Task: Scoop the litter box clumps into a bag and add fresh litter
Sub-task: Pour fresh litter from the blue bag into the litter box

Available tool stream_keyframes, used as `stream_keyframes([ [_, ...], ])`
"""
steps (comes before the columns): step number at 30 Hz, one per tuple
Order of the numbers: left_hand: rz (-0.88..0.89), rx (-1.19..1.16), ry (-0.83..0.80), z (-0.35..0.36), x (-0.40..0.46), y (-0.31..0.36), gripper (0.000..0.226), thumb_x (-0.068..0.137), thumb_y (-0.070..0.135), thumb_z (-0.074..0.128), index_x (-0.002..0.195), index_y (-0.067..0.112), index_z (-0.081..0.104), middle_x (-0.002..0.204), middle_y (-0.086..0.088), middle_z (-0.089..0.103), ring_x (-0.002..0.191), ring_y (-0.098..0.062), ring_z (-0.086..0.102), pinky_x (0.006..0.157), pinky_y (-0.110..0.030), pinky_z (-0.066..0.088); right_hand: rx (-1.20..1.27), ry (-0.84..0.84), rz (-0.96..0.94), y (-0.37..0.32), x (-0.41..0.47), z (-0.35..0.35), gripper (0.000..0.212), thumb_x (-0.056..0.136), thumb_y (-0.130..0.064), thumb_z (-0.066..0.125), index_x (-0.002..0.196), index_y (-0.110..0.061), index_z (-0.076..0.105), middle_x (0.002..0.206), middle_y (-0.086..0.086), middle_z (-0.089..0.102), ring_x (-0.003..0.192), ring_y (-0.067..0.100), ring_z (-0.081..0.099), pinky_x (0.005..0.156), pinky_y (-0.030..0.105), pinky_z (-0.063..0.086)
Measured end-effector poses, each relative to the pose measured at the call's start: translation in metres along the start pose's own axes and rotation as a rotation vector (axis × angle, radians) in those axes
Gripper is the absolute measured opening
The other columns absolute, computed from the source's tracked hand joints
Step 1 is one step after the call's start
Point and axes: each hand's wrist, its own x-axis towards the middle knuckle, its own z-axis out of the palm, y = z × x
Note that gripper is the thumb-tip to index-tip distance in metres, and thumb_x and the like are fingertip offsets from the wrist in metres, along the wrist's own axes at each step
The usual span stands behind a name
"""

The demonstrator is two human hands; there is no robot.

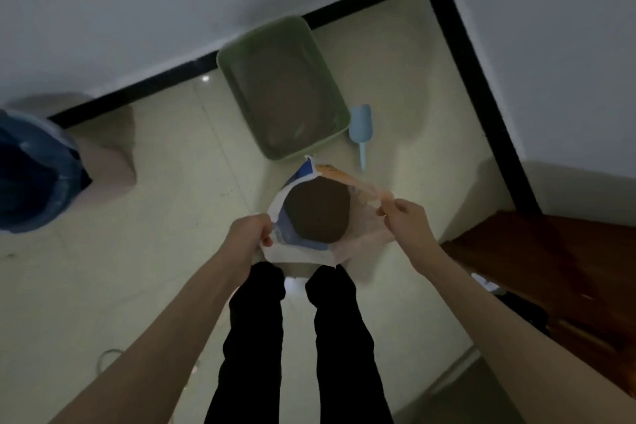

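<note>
A litter bag [361,227], white with blue and orange print, stands open on the floor in front of my legs, with dark litter showing inside. My left hand [249,232] grips its left rim and my right hand [406,217] pinches its right rim, pulling the mouth wide. Beyond the bag lies the green litter box [339,103] against the wall, holding dark litter. A light blue scoop [359,127] rests on the floor to the box's right, handle toward me.
A bin lined with a blue bag [31,169] stands at the far left beside a pinkish object [110,162]. Dark wooden furniture [550,268] occupies the right. White walls with black skirting [481,86] meet in a corner behind the box. The floor is pale tile.
</note>
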Motion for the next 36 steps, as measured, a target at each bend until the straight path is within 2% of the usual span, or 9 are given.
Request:
stream_keyframes([
  [5,0.009,-0.048,0.047,0.02,0.061,-0.001,0.014,0.046,0.016,0.047,0.054,0.006,0.044,0.058,-0.01,0.047,0.057,-0.021,0.037,0.059,-0.028,0.029,-0.008,-0.03,0.0,0.009,0.064,0.019,0.029,0.094,-0.018,0.045,0.07,-0.007,0.057,0.065,0.007,0.045,0.062,0.017,0.039,0.068,0.03,0.032],
  [8,-0.009,-0.082,0.063,0.024,0.088,-0.005,0.011,0.056,0.015,0.05,0.055,0.006,0.043,0.069,-0.009,0.048,0.062,-0.022,0.04,0.059,-0.029,0.03,-0.028,-0.034,0.02,0.018,0.092,0.029,0.034,0.093,-0.016,0.046,0.061,-0.016,0.056,0.06,0.002,0.048,0.058,0.014,0.041,0.067,0.031,0.033],
  [17,-0.036,-0.053,0.083,0.031,0.142,-0.025,0.021,0.085,-0.001,0.044,0.065,0.006,0.045,0.073,-0.008,0.047,0.071,-0.022,0.047,0.062,-0.025,0.036,0.11,-0.003,0.063,0.046,0.124,0.059,0.016,0.091,-0.01,0.046,0.077,-0.008,0.054,0.065,0.009,0.044,0.066,0.018,0.039,0.06,0.027,0.03],
  [20,0.059,0.15,0.105,0.029,0.145,-0.031,0.01,0.085,0.005,0.051,0.085,-0.003,0.056,0.085,-0.015,0.055,0.08,-0.026,0.053,0.07,-0.032,0.041,0.181,0.008,0.074,0.048,0.121,0.059,0.019,0.093,-0.015,0.048,0.084,-0.006,0.062,0.073,0.008,0.054,0.073,0.017,0.047,0.063,0.023,0.036],
  [23,0.269,0.494,0.23,0.029,0.133,-0.053,0.034,0.086,0.013,0.058,0.113,-0.007,0.052,0.107,-0.018,0.053,0.101,-0.03,0.052,0.078,-0.029,0.037,0.251,0.019,0.111,0.062,0.107,0.058,0.027,0.094,-0.018,0.05,0.097,0.003,0.067,0.086,0.014,0.061,0.083,0.016,0.051,0.071,0.022,0.043],
  [27,0.783,0.899,0.378,0.032,0.105,-0.092,0.055,0.075,0.005,0.066,0.125,0.001,0.045,0.122,-0.024,0.049,0.111,-0.041,0.047,0.089,-0.042,0.041,0.333,0.069,0.116,0.084,0.094,0.066,0.03,0.089,-0.017,0.058,0.093,0.013,0.062,0.103,0.037,0.056,0.082,0.019,0.046,0.089,0.05,0.047],
  [29,0.987,1.19,0.355,0.035,0.109,-0.108,0.06,0.064,0.014,0.077,0.117,0.008,0.051,0.115,-0.02,0.058,0.104,-0.04,0.057,0.084,-0.048,0.048,0.34,0.101,0.108,0.094,0.094,0.071,0.028,0.088,-0.016,0.059,0.086,0.011,0.063,0.093,0.036,0.057,0.079,0.02,0.047,0.095,0.058,0.044],
  [33,1.092,1.516,0.163,0.041,0.137,-0.122,0.071,0.046,0.036,0.088,0.108,0.017,0.062,0.096,-0.004,0.066,0.085,-0.025,0.065,0.074,-0.038,0.052,0.427,0.152,0.059,0.099,0.099,0.077,0.014,0.088,-0.014,0.058,0.079,-0.009,0.068,0.085,0.013,0.062,0.083,0.022,0.055,0.096,0.052,0.046],
  [36,1.205,1.562,0.192,0.046,0.153,-0.121,0.036,0.053,0.028,0.083,0.085,0.022,0.069,0.068,0.001,0.061,0.064,-0.021,0.06,0.061,-0.031,0.045,0.517,0.181,-0.001,0.105,0.096,0.083,0.015,0.091,-0.014,0.056,0.086,-0.009,0.069,0.087,0.009,0.063,0.088,0.021,0.058,0.095,0.046,0.049],
])
